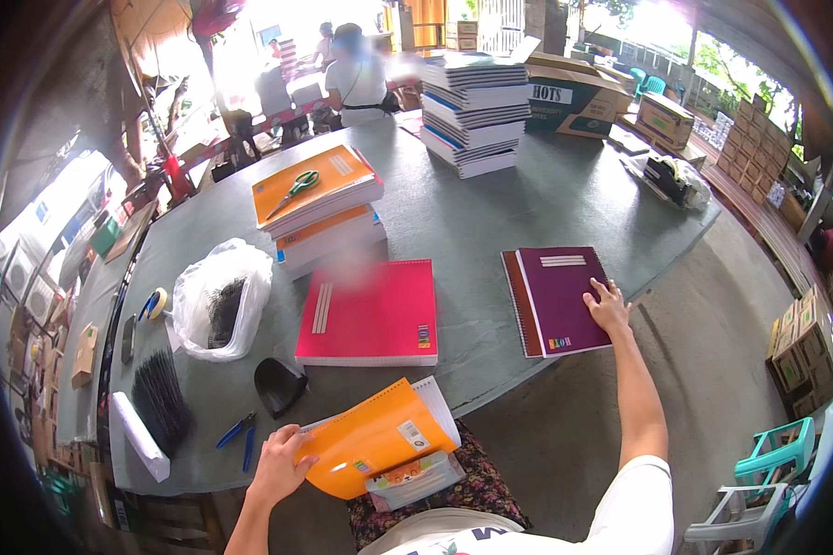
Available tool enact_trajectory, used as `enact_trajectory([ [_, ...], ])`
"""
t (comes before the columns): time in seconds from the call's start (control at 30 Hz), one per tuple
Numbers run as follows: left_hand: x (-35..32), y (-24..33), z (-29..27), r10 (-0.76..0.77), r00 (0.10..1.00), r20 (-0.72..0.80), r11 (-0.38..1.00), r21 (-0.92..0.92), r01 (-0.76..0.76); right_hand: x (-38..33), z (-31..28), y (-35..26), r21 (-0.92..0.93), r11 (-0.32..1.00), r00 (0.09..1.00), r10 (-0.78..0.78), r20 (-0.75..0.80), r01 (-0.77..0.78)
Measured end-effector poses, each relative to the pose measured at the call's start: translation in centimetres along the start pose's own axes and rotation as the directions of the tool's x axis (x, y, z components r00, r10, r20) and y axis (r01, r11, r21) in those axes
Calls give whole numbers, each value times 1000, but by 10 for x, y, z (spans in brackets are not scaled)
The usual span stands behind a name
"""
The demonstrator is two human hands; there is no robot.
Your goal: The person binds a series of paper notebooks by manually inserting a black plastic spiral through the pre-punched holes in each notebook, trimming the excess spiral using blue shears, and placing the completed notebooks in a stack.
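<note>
Presently, right hand (608, 308): one, fingers spread flat, pressing on the lower right corner of one purple spiral notebook (565, 294) right of centre; nothing gripped. That notebook lies on one brown notebook (518, 305), whose edge shows along its left side.

Left hand (280, 465): one, lower left of centre, fingers curled around the edge of one orange spiral notebook (375, 437), held tilted at the near edge of the bench (491, 208). One white-paged pad (440, 407) shows behind it, one picture-covered booklet (415, 479) beneath it.

Centre: one red spiral notebook (370, 313), flat, apart from both hands.

Upper left of centre: one stack of orange notebooks (322, 208), with one pair of green-handled scissors (292, 192) on top.

Top centre: one tall stack of white and blue notebooks (475, 111).

Left: one white plastic bag (217, 298) with dark contents, one tape roll (155, 303), one black scoop-shaped piece (278, 384), one pair of blue-handled pliers (239, 435), one bundle of black bristly strips (160, 400).

Upper right: several cardboard boxes (662, 116).
</note>
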State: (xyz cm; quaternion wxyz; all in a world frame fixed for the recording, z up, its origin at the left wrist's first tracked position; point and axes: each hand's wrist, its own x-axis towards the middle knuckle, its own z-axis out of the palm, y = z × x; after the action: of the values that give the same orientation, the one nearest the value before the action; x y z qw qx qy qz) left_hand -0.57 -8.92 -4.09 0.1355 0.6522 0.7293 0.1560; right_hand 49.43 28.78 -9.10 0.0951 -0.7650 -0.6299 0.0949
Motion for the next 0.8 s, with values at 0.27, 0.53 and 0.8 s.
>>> enact_trajectory([
  [0.27, 11, -9, -21, 60, 970, -236, 997, -41, -72, -46, 10, -131, -243, 940, 970, -223, 95, 240],
  [0.53, -32, -78, -46, -198, 903, -381, 977, -147, 153, -17, 33, -168, -401, 823, 915, -353, 194, 402],
  [0.8, -42, -228, -39, -522, 607, -599, 772, -29, 635, 76, -122, -118, 436, 826, 934, -329, -141, 357],
])
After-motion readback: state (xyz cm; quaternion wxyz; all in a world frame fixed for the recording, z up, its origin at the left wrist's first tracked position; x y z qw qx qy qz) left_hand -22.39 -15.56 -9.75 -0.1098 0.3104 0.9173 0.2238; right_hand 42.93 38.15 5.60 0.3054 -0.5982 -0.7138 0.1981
